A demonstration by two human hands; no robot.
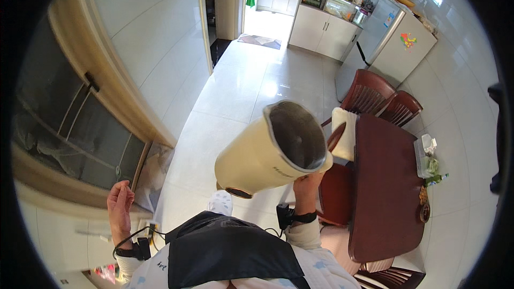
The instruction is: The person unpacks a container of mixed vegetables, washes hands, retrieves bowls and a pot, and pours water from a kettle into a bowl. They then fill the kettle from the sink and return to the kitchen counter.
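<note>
A cream-coloured jug (pixel 249 156) with a bare metal inside hangs tilted in front of my body, its wide mouth and pouring lip turned up and to the right. It bears lettering near the rim and has a dark round part at its base. My right hand (pixel 308 186) holds it on the right, at the handle; the fingers are mostly hidden behind the jug. I see no contents in it, though its bottom is dark. Off to the left, my left hand (pixel 121 200) is raised beside the glass door (pixel 80 120), fingers loosely curled, with nothing visible in it.
On the right stands a dark red wooden table (pixel 385 192) with chairs (pixel 369 92) around it. A plastic container (pixel 421 156) lies along its wall side. Beyond are a refrigerator (pixel 401 48), a white cabinet (pixel 321 30) and a doorway with a patterned mat (pixel 260 41).
</note>
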